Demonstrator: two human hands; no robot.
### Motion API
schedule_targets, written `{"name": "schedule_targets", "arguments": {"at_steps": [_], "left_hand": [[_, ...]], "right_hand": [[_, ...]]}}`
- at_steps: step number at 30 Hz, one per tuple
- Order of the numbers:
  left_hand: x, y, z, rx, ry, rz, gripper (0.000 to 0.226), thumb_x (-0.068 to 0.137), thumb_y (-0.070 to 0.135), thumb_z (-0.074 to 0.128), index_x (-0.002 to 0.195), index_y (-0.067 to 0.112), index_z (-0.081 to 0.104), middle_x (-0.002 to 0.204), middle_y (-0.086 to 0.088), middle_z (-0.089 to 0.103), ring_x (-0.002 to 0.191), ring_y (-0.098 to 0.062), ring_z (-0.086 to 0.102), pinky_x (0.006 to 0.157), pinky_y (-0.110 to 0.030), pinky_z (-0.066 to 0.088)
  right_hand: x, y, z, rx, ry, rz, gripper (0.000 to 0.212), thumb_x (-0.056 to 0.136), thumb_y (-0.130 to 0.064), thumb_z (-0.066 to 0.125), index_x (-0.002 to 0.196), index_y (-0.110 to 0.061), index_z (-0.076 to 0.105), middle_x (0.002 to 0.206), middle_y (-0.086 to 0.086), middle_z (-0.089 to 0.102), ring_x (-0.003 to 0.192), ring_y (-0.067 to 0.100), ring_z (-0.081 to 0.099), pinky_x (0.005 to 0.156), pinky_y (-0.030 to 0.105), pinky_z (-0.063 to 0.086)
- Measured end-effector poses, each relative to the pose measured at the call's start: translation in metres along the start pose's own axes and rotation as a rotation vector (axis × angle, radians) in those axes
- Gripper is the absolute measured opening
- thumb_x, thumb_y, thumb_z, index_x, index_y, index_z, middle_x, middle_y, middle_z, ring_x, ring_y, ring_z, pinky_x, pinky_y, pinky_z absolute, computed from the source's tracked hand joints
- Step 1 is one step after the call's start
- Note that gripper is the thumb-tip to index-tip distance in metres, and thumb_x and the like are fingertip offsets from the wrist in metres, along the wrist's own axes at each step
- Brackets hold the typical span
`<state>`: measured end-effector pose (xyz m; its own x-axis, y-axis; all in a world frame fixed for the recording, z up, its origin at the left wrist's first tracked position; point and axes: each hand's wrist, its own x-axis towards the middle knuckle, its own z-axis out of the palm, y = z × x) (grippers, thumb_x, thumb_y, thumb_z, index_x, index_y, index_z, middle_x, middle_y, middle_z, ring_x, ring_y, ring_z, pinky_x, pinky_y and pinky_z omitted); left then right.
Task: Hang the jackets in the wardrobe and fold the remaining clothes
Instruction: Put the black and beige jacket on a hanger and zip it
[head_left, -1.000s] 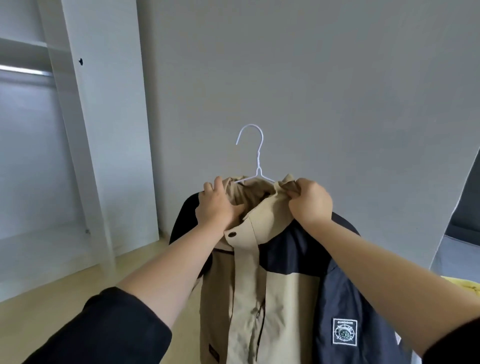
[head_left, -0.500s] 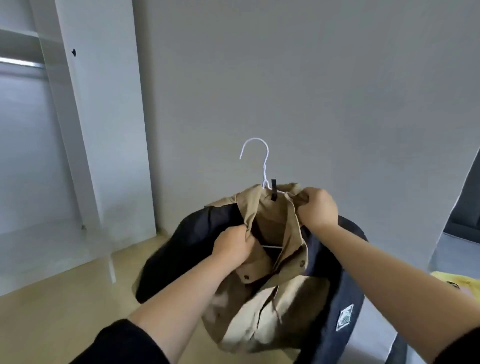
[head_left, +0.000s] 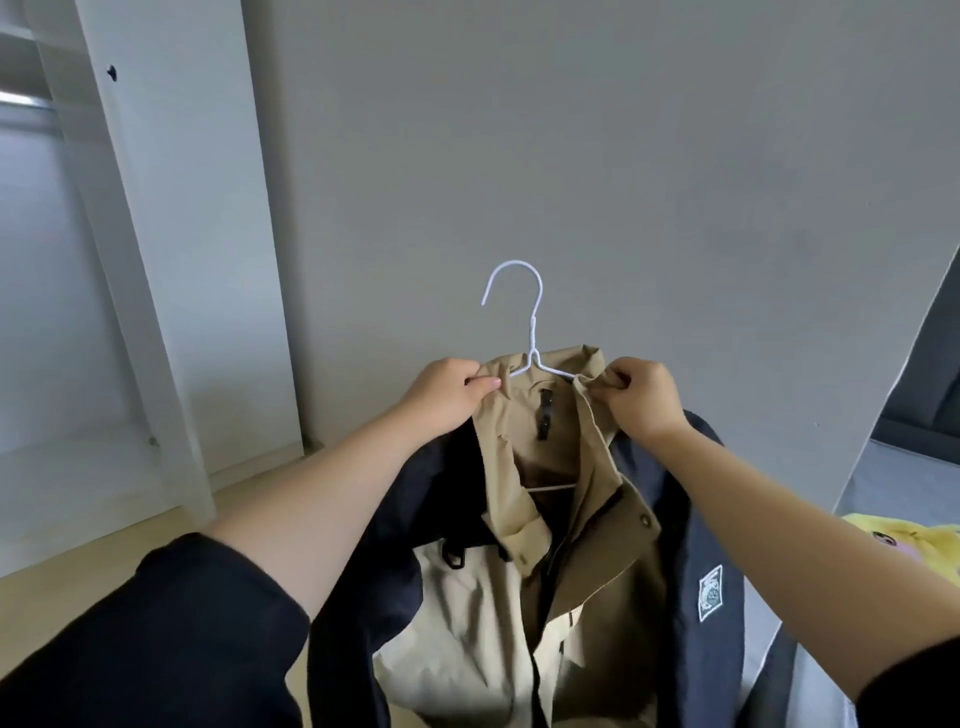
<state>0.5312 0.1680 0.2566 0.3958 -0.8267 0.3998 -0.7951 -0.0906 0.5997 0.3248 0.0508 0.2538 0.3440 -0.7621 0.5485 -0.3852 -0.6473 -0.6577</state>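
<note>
tan and navy jacket (head_left: 587, 545) hangs in front of the person on a white wire hanger (head_left: 530, 358), held up in mid-air with its front open and facing the camera. the left hand (head_left: 441, 395) pinches the tan collar at the hanger's left shoulder; the right hand (head_left: 641, 397) pinches the collar at the hanger's right shoulder. both grips are narrow, fingers curled on the cloth, the hanger's neck rising between them.

what the next move turns on — the hook stands upright above the two hands, its open end curling to the left, and the wardrobe (head_left: 156, 291) lies off to the left. its rail (head_left: 26, 101) shows as a pale blurred bar near the top left edge, higher than the hook and well apart from it. the hanger's long axis runs left to right across the view, from one hand to the other, so the jacket would, by my judgement, have to travel left and upward, and the left hand is the nearer to the wardrobe opening.

against half a second ago, the left hand has come up from the lower placket to the collar's left corner, the jacket has dropped from a bunched, lifted heap into a straighter hang, and the black loop inside the collar now sits below the hanger's neck. a yellow garment (head_left: 914, 545) lies on the grey bed (head_left: 904, 478) at the right edge.
</note>
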Motion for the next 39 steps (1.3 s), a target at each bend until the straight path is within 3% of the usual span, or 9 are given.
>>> {"name": "schedule_targets", "arguments": {"at_steps": [4, 9, 15, 20, 23, 27, 30, 34, 39], "left_hand": [[0.002, 0.006, 0.012, -0.015, 0.141, -0.071, 0.051, 0.087, 0.036, 0.062, 0.050, 0.016, 0.034, 0.048, 0.005, 0.034, 0.048, -0.013, 0.037, 0.048, -0.028, 0.023], [0.004, 0.008, 0.010, -0.083, 0.169, -0.124, 0.052, 0.082, 0.037, 0.067, 0.048, 0.016, 0.033, 0.046, 0.005, 0.032, 0.048, -0.016, 0.036, 0.050, -0.028, 0.023], [0.005, 0.011, -0.010, -0.070, 0.259, 0.007, 0.039, 0.079, 0.029, 0.071, 0.052, 0.018, 0.045, 0.048, 0.005, 0.044, 0.052, -0.013, 0.042, 0.050, -0.027, 0.027], [-0.002, -0.001, -0.014, -0.257, 0.270, -0.047, 0.041, 0.077, 0.021, 0.075, 0.042, 0.019, 0.053, 0.036, 0.012, 0.041, 0.041, -0.001, 0.035, 0.047, -0.025, 0.024], [-0.012, -0.001, 0.002, -0.256, 0.186, -0.015, 0.038, 0.077, 0.021, 0.075, 0.046, 0.019, 0.053, 0.043, 0.009, 0.042, 0.047, -0.006, 0.038, 0.052, -0.026, 0.026], [-0.016, 0.003, 0.014, -0.262, 0.085, 0.031, 0.023, 0.077, 0.022, 0.076, 0.058, 0.018, 0.064, 0.053, 0.000, 0.057, 0.054, -0.012, 0.048, 0.058, -0.027, 0.032], [-0.017, 0.012, 0.020, -0.262, 0.030, 0.049, 0.016, 0.076, 0.023, 0.077, 0.063, 0.022, 0.067, 0.059, 0.006, 0.064, 0.058, -0.009, 0.054, 0.061, -0.027, 0.038], [-0.017, 0.015, 0.022, -0.255, -0.010, 0.067, 0.017, 0.074, 0.024, 0.078, 0.062, 0.025, 0.066, 0.059, 0.013, 0.065, 0.057, -0.003, 0.056, 0.062, -0.026, 0.041], [-0.017, 0.020, 0.023, -0.155, -0.078, 0.106, 0.007, 0.077, 0.016, 0.074, 0.078, 0.010, 0.070, 0.083, 0.000, 0.060, 0.079, -0.015, 0.056, 0.072, -0.027, 0.040]], "right_hand": [[0.003, -0.001, -0.016, -0.004, 0.186, 0.067, 0.020, 0.091, -0.033, 0.052, 0.082, -0.016, 0.056, 0.081, 0.001, 0.054, 0.075, 0.020, 0.052, 0.063, 0.029, 0.040], [-0.017, -0.017, 0.002, -0.527, -0.471, 0.226, 0.030, 0.090, -0.041, 0.052, 0.093, -0.011, 0.057, 0.091, 0.009, 0.060, 0.083, 0.026, 0.055, 0.069, 0.030, 0.042], [-0.023, -0.060, 0.006, 0.063, 0.316, -0.010, 0.023, 0.078, -0.015, 0.045, 0.056, -0.016, 0.037, 0.048, -0.004, 0.039, 0.045, 0.017, 0.036, 0.044, 0.024, 0.025], [-0.077, -0.017, 0.033, -0.887, -0.514, -0.162, 0.011, 0.088, -0.013, 0.049, 0.096, -0.015, 0.057, 0.092, 0.006, 0.064, 0.088, 0.032, 0.061, 0.066, 0.033, 0.043], [-0.068, -0.013, 0.023, -0.544, -0.587, -0.146, 0.035, 0.090, -0.034, 0.055, 0.060, -0.019, 0.045, 0.057, -0.004, 0.048, 0.057, 0.018, 0.051, 0.053, 0.031, 0.037], [-0.042, -0.021, -0.006, -0.149, 0.209, -0.215, 0.039, 0.092, -0.017, 0.050, 0.056, -0.020, 0.034, 0.055, -0.003, 0.037, 0.054, 0.022, 0.038, 0.052, 0.033, 0.027], [-0.019, -0.027, -0.018, -0.130, -0.153, -0.012, 0.045, 0.099, -0.032, 0.046, 0.082, 0.007, 0.059, 0.081, 0.018, 0.058, 0.082, 0.031, 0.055, 0.070, 0.038, 0.039], [-0.020, -0.017, -0.026, 0.268, -0.592, 0.308, 0.045, 0.097, -0.040, 0.050, 0.103, 0.000, 0.067, 0.104, 0.019, 0.070, 0.092, 0.028, 0.067, 0.091, 0.041, 0.052], [-0.031, -0.011, -0.013, 0.272, -0.451, 0.253, 0.031, 0.094, -0.028, 0.059, 0.068, -0.013, 0.066, 0.063, -0.004, 0.064, 0.061, 0.014, 0.055, 0.060, 0.022, 0.045]]}}
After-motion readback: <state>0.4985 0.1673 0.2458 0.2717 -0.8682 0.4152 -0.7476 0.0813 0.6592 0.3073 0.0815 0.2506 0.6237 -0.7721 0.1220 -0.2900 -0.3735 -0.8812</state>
